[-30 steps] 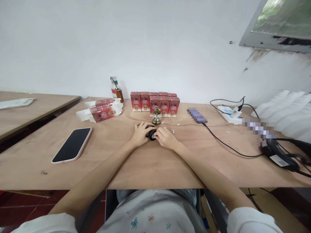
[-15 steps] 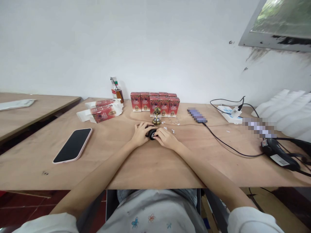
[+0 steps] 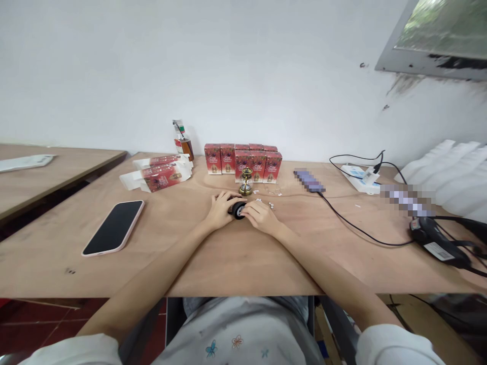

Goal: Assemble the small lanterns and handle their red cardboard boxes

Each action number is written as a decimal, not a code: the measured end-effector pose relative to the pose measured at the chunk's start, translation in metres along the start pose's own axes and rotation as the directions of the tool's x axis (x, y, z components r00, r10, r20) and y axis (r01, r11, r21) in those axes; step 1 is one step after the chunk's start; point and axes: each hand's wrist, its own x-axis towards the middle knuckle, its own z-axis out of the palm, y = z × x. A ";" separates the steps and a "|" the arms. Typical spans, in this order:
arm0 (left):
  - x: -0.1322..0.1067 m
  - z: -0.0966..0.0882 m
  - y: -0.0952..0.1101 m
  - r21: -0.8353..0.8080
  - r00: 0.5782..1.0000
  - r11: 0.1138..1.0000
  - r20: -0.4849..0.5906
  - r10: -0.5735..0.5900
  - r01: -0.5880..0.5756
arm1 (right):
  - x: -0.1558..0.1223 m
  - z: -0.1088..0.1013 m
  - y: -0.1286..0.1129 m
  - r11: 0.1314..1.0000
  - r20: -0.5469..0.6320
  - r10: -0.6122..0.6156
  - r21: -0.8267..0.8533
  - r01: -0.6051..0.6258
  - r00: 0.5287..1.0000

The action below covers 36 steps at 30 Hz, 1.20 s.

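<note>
Both my hands meet at the middle of the wooden table [image 3: 236, 263]. My left hand [image 3: 219, 209] and my right hand [image 3: 259, 215] have their fingers curled round a small black round object [image 3: 238, 209] held between them. Just behind it stands a little brass lantern [image 3: 245, 182]. A few tiny white bits [image 3: 270, 205] lie to the right of my right hand. Behind the lantern several red printed boxes [image 3: 243, 161] stand in rows.
A pink-cased phone [image 3: 114, 226] lies face up at the left. Flattened red cartons [image 3: 158, 172] and a small bottle [image 3: 181, 140] sit at the back left. At the right are a power strip [image 3: 359, 178], black cables [image 3: 353, 225], a black device [image 3: 437, 242] and white foam [image 3: 452, 175].
</note>
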 end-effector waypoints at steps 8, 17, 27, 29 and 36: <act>0.000 0.000 0.002 -0.072 0.998 0.997 -0.053 -0.044 0.040 | 0.002 -0.002 -0.005 0.983 -0.105 0.144 0.128 -0.130 0.984; 0.000 0.002 0.004 -0.103 0.971 0.978 -0.138 -0.197 0.184 | 0.010 -0.001 -0.006 0.203 0.180 0.883 0.687 -0.698 0.433; 0.000 -0.001 0.011 -0.019 0.932 0.975 -0.289 -0.218 0.222 | 0.030 -0.015 -0.026 -0.674 0.913 0.382 0.380 -0.633 0.142; -0.001 -0.002 0.014 0.083 0.945 0.984 -0.302 -0.129 0.160 | 0.031 -0.013 -0.031 -0.704 0.905 0.404 0.401 -0.586 0.134; 0.000 -0.003 0.019 0.406 0.902 0.899 -0.307 0.302 -0.163 | 0.030 -0.005 -0.030 -0.649 0.859 0.500 0.456 -0.609 0.110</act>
